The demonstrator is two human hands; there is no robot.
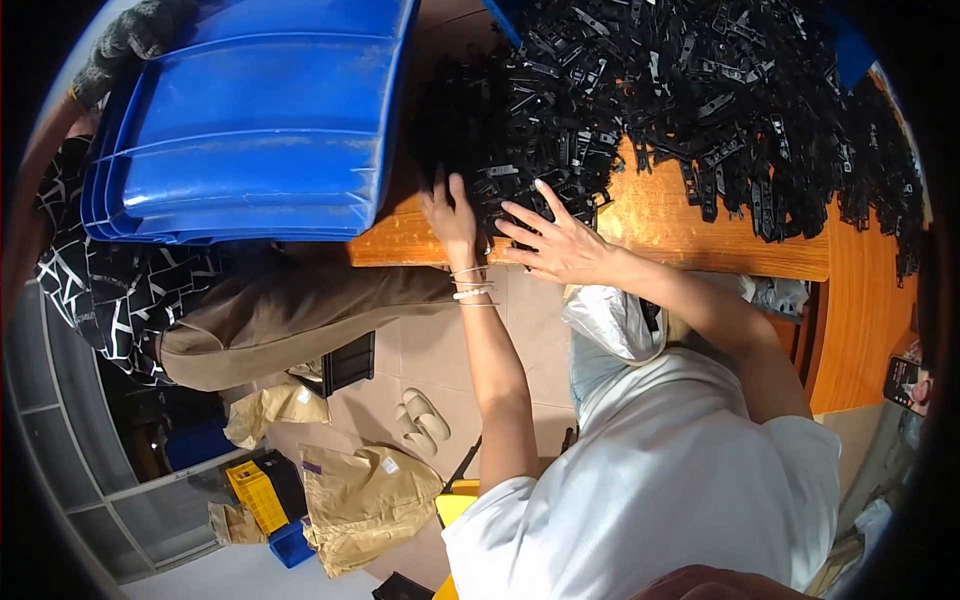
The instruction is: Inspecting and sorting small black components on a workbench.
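A large heap of small black plastic clip-like pieces covers much of the wooden table. My left hand, with bracelets at the wrist, reaches to the near left edge of this heap. Its fingers are stretched out, the tips against the dark pieces, and I see nothing gripped. To its right, my right hand has its fingers spread beside the near edge of the heap, pointing toward the left hand. Nothing shows in its grasp.
A big blue plastic crate is tipped at the table's left, with a co-worker's gloved hand on it. Paper bags, slippers and a yellow bin are on the floor. A phone sits far right.
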